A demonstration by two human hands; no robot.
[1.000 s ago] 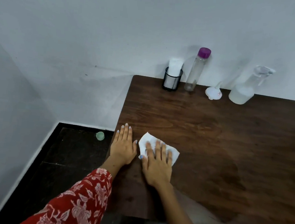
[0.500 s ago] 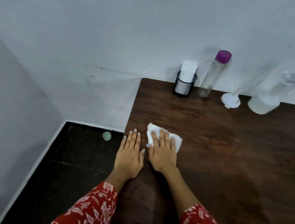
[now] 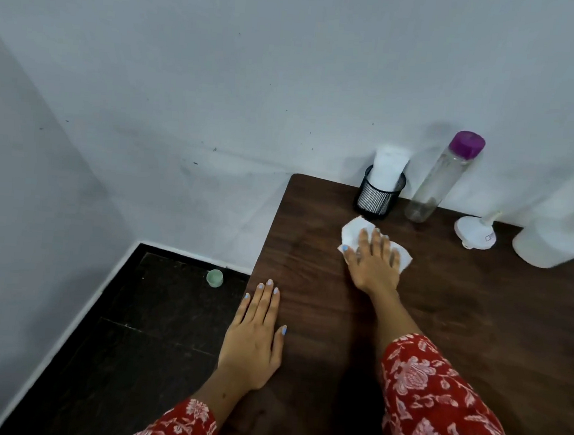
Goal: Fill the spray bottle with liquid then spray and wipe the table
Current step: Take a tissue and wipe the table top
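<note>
My right hand (image 3: 373, 258) presses flat with straight fingers on a white tissue (image 3: 352, 232) on the dark wooden table (image 3: 477, 318), close to the back left corner. My left hand (image 3: 255, 335) rests flat, fingers straight, on the table's left edge. The clear spray bottle (image 3: 548, 241), partly filled with liquid, stands at the back right, cut off by the frame edge. A white funnel (image 3: 476, 233) lies beside it. A clear bottle with a purple cap (image 3: 443, 178) stands against the wall.
A black mesh holder (image 3: 378, 198) with white tissues stands at the back just beyond the tissue. A small green cap (image 3: 214, 277) lies on the dark floor left of the table. White walls close in behind and on the left.
My right hand has pushed the tissue away from me toward the mesh holder. My left hand stays at the table's left edge. The camera has turned left.
</note>
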